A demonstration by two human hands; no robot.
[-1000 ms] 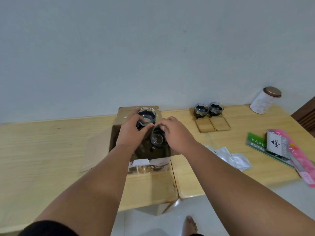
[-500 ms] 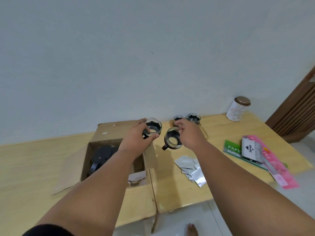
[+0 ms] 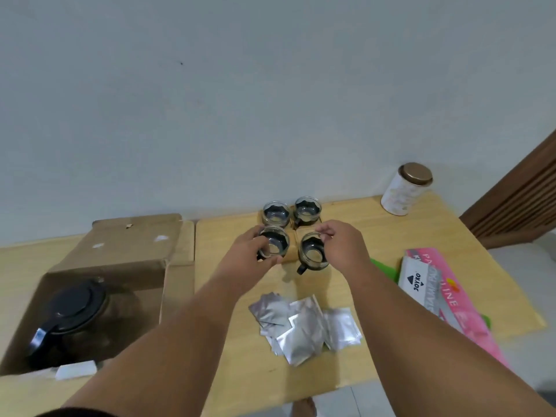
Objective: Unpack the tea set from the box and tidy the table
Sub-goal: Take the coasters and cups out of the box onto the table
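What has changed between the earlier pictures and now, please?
The left hand carried the left cup, and the right hand the right cup, from over the box rightwards to just in front of the two rear cups; both still grip. The teapot stays in the box, foil sachets on the table.

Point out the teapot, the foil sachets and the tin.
teapot (image 3: pixel 73 305), head view, on its black lid.
foil sachets (image 3: pixel 301 329), head view, middle of the pile.
tin (image 3: pixel 397 197), head view, on its white side.
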